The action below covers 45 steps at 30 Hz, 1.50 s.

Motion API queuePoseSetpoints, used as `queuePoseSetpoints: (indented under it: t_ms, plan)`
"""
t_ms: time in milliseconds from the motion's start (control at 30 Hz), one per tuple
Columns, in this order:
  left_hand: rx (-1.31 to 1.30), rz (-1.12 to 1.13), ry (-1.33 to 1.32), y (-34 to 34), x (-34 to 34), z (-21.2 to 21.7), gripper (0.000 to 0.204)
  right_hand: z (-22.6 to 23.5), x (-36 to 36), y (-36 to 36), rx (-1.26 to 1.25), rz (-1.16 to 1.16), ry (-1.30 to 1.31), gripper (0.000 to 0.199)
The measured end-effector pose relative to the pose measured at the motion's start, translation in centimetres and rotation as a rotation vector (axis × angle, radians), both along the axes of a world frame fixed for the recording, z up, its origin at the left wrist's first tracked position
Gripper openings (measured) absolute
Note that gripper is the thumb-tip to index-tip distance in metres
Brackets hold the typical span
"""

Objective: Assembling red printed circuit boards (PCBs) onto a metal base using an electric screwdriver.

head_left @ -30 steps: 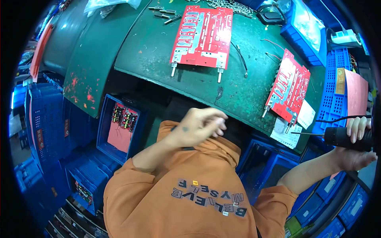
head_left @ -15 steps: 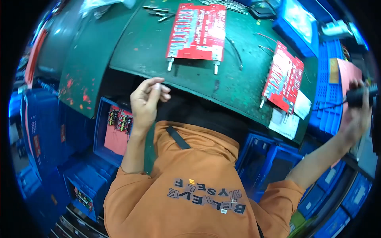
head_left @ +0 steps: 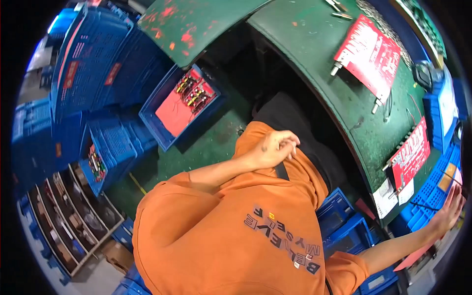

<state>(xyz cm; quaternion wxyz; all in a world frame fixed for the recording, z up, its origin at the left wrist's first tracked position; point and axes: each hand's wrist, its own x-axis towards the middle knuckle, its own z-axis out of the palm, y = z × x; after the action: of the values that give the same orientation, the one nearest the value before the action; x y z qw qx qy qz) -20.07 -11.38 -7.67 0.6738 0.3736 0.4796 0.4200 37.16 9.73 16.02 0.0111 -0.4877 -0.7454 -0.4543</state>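
Observation:
My left hand (head_left: pixel 276 149) is in front of my waist, over the orange top (head_left: pixel 211 226). Its fingers are loosely curled in, and I see nothing in them. Far to the right, my right hand (head_left: pixel 450 209) reaches out with fingers stretched and close together. It is beside a blue perforated rack (head_left: pixel 427 199), near the picture's rim; I see no object in it. On the green bench (head_left: pixel 314 54) lie two red boards with white patches and metal stubs along one edge, one farther off (head_left: pixel 371 56) and one nearer my right hand (head_left: pixel 412 150).
A blue crate (head_left: pixel 162 140) with pink sheet and small circuit boards (head_left: pixel 194 93) stands at left. Blue crates (head_left: pixel 91 64) stack up behind it. A shelf rack (head_left: pixel 73 221) is at lower left. White paper (head_left: pixel 384 198) lies at the bench edge.
The view has swung left, bringing more crates and the shelf rack in. My left hand is now at my waist, away from the bench edge. My right hand no longer shows the dark cylindrical thing.

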Motion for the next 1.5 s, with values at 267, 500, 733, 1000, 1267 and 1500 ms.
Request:
queuePoseSetpoints:
  t_ms: [267,500,733,1000,1267,1500]
  plan:
    - [-0.057,0.243,0.044,-1.8,-2.4,-0.5,0.016,-10.1,-24.3,-15.2,-0.491,0.160,2.255,0.025]
    - [-0.099,0.080,0.095,2.4,-2.7,-1.0,0.021,-14.8,-29.3,-17.5,-0.135,0.069,2.867,0.037]
    - [-0.053,0.073,0.155,4.5,-0.7,-1.2,0.019,-15.6,-28.3,-11.6,-0.041,-0.045,3.039,0.025]
    - [-0.131,0.192,0.181,2.6,-0.3,4.7,0.020,-14.4,-27.8,-12.8,-0.028,0.070,2.876,0.019]
    - [0.048,0.561,0.201,-2.2,-2.9,3.3,0.017,-13.6,-23.5,-17.5,-0.426,0.210,2.549,0.024]
    - [-0.030,0.260,-0.436,-3.5,-3.1,6.2,0.030,-9.8,-25.6,-24.1,-0.471,0.051,1.756,0.017]
